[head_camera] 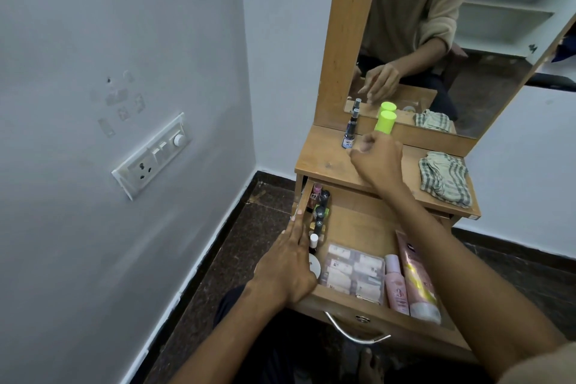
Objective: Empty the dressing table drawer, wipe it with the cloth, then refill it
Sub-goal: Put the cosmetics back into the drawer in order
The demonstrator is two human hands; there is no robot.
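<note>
Right hand (375,159) gripping green-capped bottle (385,122) upright over tabletop; left hand (288,268) resting flat, nearer drawer (361,221) items below-right.

Open drawer (358,221) below the tabletop (330,162)

On the tabletop: small bottle (350,131) left, cloth (444,179) right (mirror (452,40) behind). In the drawer: bottles (319,212) left, tube (416,274) right.

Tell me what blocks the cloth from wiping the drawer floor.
The drawer still holds small bottles along its left wall, a clear packet and two pink bottles near the front. The cloth lies on the tabletop.
</note>
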